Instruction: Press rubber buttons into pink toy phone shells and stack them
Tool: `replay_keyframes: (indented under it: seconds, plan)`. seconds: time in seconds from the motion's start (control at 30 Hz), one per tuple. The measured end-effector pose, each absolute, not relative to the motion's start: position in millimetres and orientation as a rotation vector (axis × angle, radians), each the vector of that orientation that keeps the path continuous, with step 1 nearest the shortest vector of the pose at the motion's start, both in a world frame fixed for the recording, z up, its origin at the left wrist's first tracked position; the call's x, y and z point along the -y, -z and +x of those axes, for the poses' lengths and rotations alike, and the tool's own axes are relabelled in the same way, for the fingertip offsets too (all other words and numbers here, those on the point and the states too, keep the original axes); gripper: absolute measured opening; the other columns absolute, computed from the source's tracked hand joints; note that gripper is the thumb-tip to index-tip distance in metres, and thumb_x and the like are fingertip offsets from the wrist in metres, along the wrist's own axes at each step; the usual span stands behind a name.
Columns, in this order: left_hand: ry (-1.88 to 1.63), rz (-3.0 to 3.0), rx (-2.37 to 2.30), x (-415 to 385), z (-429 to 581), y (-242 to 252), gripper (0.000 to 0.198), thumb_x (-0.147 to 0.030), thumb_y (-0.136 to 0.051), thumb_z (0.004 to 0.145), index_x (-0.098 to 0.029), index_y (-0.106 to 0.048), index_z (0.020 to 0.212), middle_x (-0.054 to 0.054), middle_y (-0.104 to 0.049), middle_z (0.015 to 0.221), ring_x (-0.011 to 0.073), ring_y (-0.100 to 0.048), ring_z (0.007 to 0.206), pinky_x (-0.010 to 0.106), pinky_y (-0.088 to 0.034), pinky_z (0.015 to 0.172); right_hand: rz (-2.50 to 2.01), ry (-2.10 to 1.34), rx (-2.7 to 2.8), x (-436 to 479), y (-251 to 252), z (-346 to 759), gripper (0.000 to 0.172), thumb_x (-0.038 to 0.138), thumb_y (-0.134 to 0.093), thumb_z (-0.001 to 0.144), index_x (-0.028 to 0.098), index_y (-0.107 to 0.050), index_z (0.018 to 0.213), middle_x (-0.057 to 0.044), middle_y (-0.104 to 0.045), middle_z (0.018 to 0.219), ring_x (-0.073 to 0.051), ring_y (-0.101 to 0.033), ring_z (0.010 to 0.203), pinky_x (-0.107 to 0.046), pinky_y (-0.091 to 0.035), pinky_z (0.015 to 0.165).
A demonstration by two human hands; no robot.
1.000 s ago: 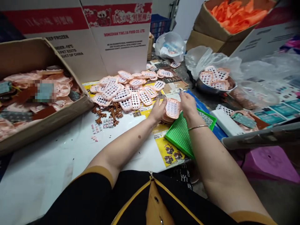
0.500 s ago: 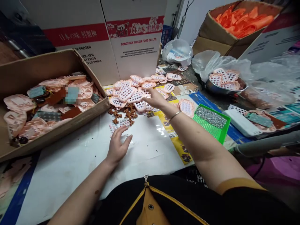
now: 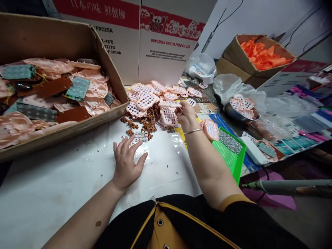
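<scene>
My right hand [image 3: 187, 116] is closed on the edge of a pink plastic panel with holes [image 3: 169, 103], lifted and tilted nearly edge-on at the pile's right side. Around it lies a heap of similar pink perforated panels [image 3: 147, 99]. My left hand [image 3: 127, 164] rests palm down over the white tabletop [image 3: 85, 186], fingers spread, holding nothing. Just beyond its fingertips are small white printed button pieces [image 3: 141, 136] and brown branched pieces [image 3: 149, 121], which lie partly under the panels.
A cardboard box [image 3: 111, 119] of pink shells and circuit boards stands left. At right are a green tray [image 3: 229, 160] with small metal parts, a white case [image 3: 254, 150] and a metal bowl [image 3: 238, 113] of panels. Behind stands a tall white carton [image 3: 163, 65].
My right hand has gone from reaching over the pile to gripping a panel at its right side. My left hand's fingers are spread wider. The view has shifted.
</scene>
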State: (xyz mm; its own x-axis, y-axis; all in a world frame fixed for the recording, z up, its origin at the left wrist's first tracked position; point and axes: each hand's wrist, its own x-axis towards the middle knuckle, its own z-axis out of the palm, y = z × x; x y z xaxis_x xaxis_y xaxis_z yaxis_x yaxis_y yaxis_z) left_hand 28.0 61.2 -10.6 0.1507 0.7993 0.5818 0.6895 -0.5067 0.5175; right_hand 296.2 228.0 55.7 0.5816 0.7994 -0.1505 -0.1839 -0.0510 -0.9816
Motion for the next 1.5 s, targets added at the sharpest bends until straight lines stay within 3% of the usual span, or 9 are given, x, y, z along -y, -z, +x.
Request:
replay_keyframes:
  seconds: [0.33,0.53,0.73,0.87,0.93,1.03,1.27,1.43,1.5]
  plan:
    - [-1.471,2.334,-1.495,-67,25,13,0.070,-0.036,-0.070,0.087,-0.022,-0.038,0.148,0.020,-0.053,0.145,0.0357,-0.050,0.135,0.062,-0.020,0.119,-0.807,-1.044,0.849,-118,-23,232,0.038,0.035,-0.077,0.074,0.027,-0.061,0.107,0.002,-0.062,0.088,-0.011,-0.061,0.075,-0.023,-0.055,0.060]
    - [-1.274,2.520,-1.358,-67,20,5,0.098,-0.061,-0.073,0.078,-0.022,-0.027,0.155,0.023,-0.048,0.150,0.0405,-0.046,0.138,0.065,-0.021,0.118,-0.838,-1.218,1.089,-85,-12,207,0.037,0.043,-0.080,0.076,0.027,-0.065,0.105,0.001,-0.066,0.091,-0.013,-0.061,0.078,-0.027,-0.057,0.071]
    - [-1.299,2.040,-1.040,-73,12,3,0.095,-0.053,-0.082,0.073,-0.029,-0.035,0.152,0.015,-0.056,0.140,0.0318,-0.060,0.122,0.049,-0.051,0.103,-0.819,-1.144,1.438,-87,-13,214,0.049,0.060,-0.062,0.089,0.029,-0.059,0.127,-0.001,-0.067,0.096,-0.014,-0.063,0.077,-0.031,-0.057,0.072]
    - [-1.574,1.355,-0.887,-83,-8,-14,0.075,-0.049,-0.089,0.066,-0.033,-0.055,0.132,0.004,-0.065,0.122,0.0226,-0.069,0.098,0.038,-0.061,0.086,-1.028,-0.686,1.711,-104,-1,233,0.035,0.052,-0.057,0.094,0.022,-0.067,0.110,-0.006,-0.069,0.100,-0.017,-0.064,0.087,-0.033,-0.054,0.081]
    - [-1.627,1.137,-0.814,-85,-15,-26,0.060,-0.052,-0.085,0.070,-0.028,-0.063,0.120,0.002,-0.069,0.117,0.0204,-0.070,0.093,0.033,-0.062,0.080,-1.073,-0.538,1.949,-104,4,231,0.027,0.040,-0.052,0.098,0.020,-0.069,0.103,-0.008,-0.070,0.097,-0.018,-0.063,0.089,-0.033,-0.051,0.083]
    - [-1.633,0.977,-0.750,-83,-19,-40,0.060,-0.062,-0.081,0.070,-0.022,-0.066,0.113,0.002,-0.073,0.112,0.0210,-0.072,0.088,0.030,-0.063,0.072,-1.042,-0.426,2.309,-96,3,209,0.024,0.027,-0.048,0.099,0.016,-0.069,0.102,-0.010,-0.068,0.094,-0.019,-0.060,0.085,-0.032,-0.048,0.078]
    - [-1.526,0.811,-0.743,-83,-17,-52,0.056,-0.072,-0.071,0.073,-0.025,-0.069,0.103,0.002,-0.074,0.099,0.0216,-0.071,0.071,0.033,-0.062,0.058,-1.270,-0.235,2.726,-88,-18,136,0.034,0.032,-0.046,0.102,0.007,-0.070,0.099,-0.018,-0.068,0.096,-0.024,-0.060,0.085,-0.036,-0.046,0.076]
    - [-1.543,0.763,-0.739,-85,-13,-51,0.059,-0.064,-0.030,0.099,-0.019,-0.063,0.118,0.006,-0.074,0.096,0.0202,-0.071,0.070,0.028,-0.055,0.052,-1.424,-0.320,2.687,-91,-16,134,0.027,0.015,-0.042,0.099,0.010,-0.068,0.101,-0.017,-0.068,0.099,-0.023,-0.062,0.086,-0.034,-0.046,0.075]
    - [-1.511,0.762,-0.713,-84,-11,-50,0.061,-0.061,-0.024,0.101,-0.017,-0.060,0.124,0.008,-0.074,0.095,0.0184,-0.069,0.063,0.027,-0.054,0.050,-1.451,-0.382,2.587,-92,-13,147,0.024,0.016,-0.043,0.098,0.011,-0.067,0.100,-0.015,-0.068,0.099,-0.022,-0.061,0.085,-0.034,-0.046,0.076]
